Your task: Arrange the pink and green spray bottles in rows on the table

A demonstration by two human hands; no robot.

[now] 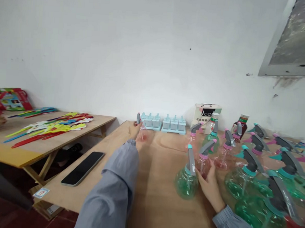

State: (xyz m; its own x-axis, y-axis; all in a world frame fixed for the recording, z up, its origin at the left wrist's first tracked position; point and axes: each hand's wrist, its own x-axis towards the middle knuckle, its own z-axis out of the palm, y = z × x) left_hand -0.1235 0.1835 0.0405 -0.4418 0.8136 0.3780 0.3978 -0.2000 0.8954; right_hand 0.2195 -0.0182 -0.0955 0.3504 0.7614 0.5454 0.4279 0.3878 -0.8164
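Little writing can be read: the white carton at the back of the desk, right of centre in the frame, bears black round spectacle shapes and a line of characters too small to make out. A small sticker with a red mark sits at the desk's lower left corner, its print illegible.

The left hand is stretched far forward to the middle of the frame, arm nearly straight in a grey sleeve, and it is closed around a small pink spray bottle with a grey trigger top, standing upright just before the pale blue moulds by the wall.

The right hand lies lower and right of centre, palm turned inward, fingers curled loosely against a pink spray bottle; whether it truly grips this one cannot be told. A green spray bottle stands just left of that hand, close to its thumb.

More green and pink spray bottles crowd the right of the frame. A dark phone lies flat at lower left on the desk. A second desk at left carries coloured plastic sticks.
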